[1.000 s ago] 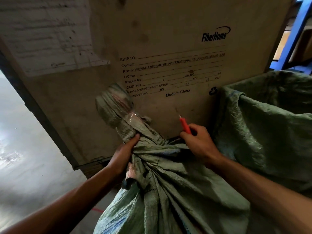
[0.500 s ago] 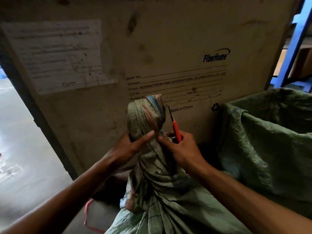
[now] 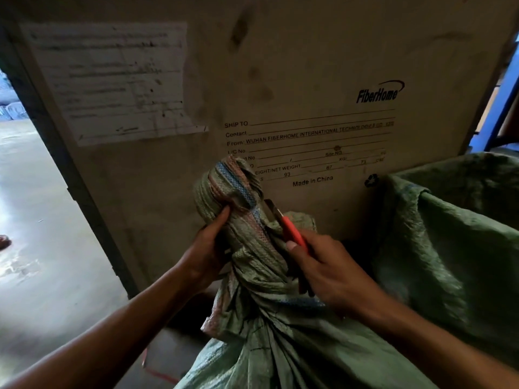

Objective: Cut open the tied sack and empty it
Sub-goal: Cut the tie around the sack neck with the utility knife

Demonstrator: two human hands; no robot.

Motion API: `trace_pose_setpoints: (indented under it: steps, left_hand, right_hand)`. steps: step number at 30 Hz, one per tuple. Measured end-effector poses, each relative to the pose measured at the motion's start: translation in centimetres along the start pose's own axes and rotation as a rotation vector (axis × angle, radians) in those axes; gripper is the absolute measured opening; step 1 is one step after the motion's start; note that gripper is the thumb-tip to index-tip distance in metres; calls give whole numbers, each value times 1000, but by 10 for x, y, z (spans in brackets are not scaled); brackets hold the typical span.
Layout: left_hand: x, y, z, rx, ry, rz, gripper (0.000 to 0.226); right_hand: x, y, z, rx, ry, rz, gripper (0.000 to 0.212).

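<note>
A green woven sack (image 3: 280,341) stands in front of me, its neck twisted and tied into an upright bunch (image 3: 238,209) with blue and pink stripes. My left hand (image 3: 206,254) grips the left side of that bunch, thumb pressed on the cloth. My right hand (image 3: 328,270) holds a red-handled utility knife (image 3: 289,230). Its bare blade points up and left and touches the right side of the bunch.
A large printed shipping crate (image 3: 280,80) rises right behind the sack. A second green sack (image 3: 455,234) lies open at the right. Bare concrete floor (image 3: 42,248) spreads to the left. A red cord (image 3: 157,373) lies on the floor by the sack's base.
The sack's neck was pulled upright from leaning left. My left hand moved up onto the bunch. My right hand brought the knife blade against the bunch's right side.
</note>
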State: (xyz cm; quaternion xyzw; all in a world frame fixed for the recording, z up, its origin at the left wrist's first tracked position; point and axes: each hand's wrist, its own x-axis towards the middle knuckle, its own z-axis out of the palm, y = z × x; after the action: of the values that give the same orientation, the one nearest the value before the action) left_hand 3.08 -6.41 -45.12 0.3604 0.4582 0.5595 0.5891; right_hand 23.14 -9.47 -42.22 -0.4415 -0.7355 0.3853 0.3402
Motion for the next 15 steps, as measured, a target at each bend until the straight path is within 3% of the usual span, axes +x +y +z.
trace_pose_setpoints:
  steps: [9,15]
  left_hand:
    - [-2,3,3,-2,23,27,64]
    - [2,1,4,104,61,136,65]
  right_hand:
    - [7,-5,10,-129,9,-5,21]
    - [9,-7,9,-246,18,8,23]
